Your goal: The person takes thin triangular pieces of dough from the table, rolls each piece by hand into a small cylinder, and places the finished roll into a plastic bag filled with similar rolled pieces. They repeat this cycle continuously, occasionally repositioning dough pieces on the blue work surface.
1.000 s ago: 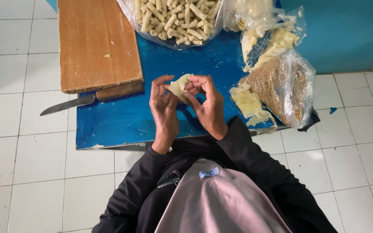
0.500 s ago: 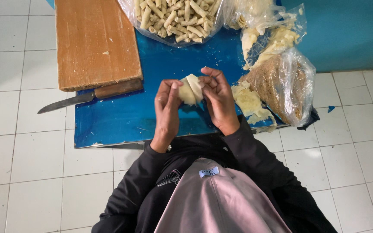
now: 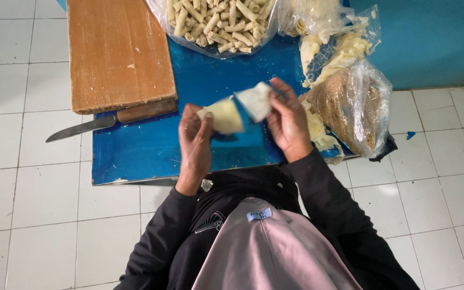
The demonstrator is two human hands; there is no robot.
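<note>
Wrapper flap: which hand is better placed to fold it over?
Right hand, probably: its fingers already pinch the loose wrapper flap, while the left hand cradles the rolled end.

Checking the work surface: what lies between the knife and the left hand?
Head view: only bare blue board between knife and left hand.

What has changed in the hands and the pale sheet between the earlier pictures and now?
The left hand and right hand have moved apart. The pale wrapper, earlier folded small between the fingers, is now stretched out between them, one end in each hand. Both hands still hold it above the blue board. The knife, the wooden board and the bag of rolls stayed in place.
</note>
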